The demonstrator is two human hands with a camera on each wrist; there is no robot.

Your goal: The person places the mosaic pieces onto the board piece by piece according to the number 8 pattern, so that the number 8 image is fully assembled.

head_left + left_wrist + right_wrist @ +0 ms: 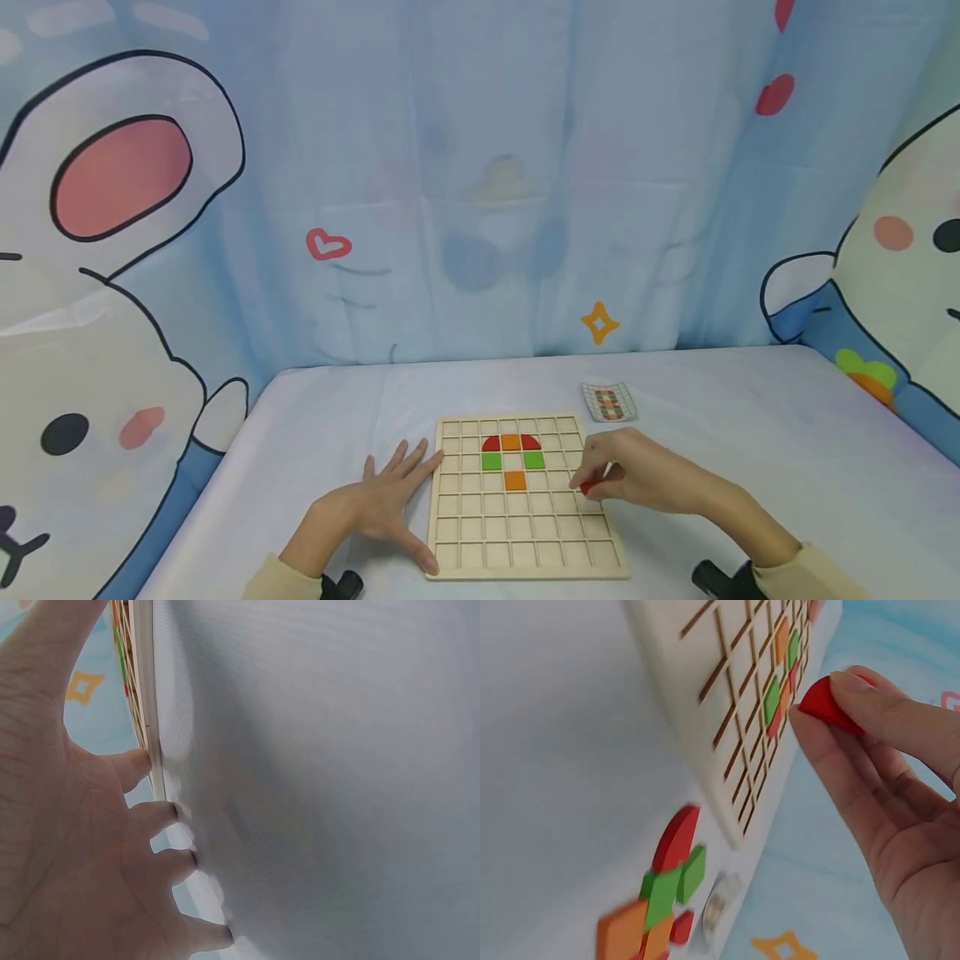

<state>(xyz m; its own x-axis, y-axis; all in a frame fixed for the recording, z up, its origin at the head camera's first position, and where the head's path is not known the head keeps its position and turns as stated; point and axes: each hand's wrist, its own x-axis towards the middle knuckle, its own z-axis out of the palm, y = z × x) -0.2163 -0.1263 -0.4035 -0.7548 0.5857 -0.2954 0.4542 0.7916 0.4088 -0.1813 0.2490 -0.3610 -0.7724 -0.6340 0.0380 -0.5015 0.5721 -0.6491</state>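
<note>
A wooden grid board [525, 554] lies flat on the table. Two red rounded pieces [491, 444], an orange tile [510, 442] between them, two green tiles [491, 461] and a lower orange tile [515, 481] sit in its cells. Over the board's right edge my right hand [648, 471] pinches a red curved piece [826, 705] between thumb and fingers. My left hand [375, 507] is spread along the left edge, its thumb at the near corner and its index finger touching the side higher up.
Beyond the board's far right corner lies a small pattern card [609, 403]. In the right wrist view, loose red [676, 838], green [662, 898] and orange pieces [621, 930] lie beside the board. A printed blue curtain [487, 208] hangs behind the white-covered table [360, 400].
</note>
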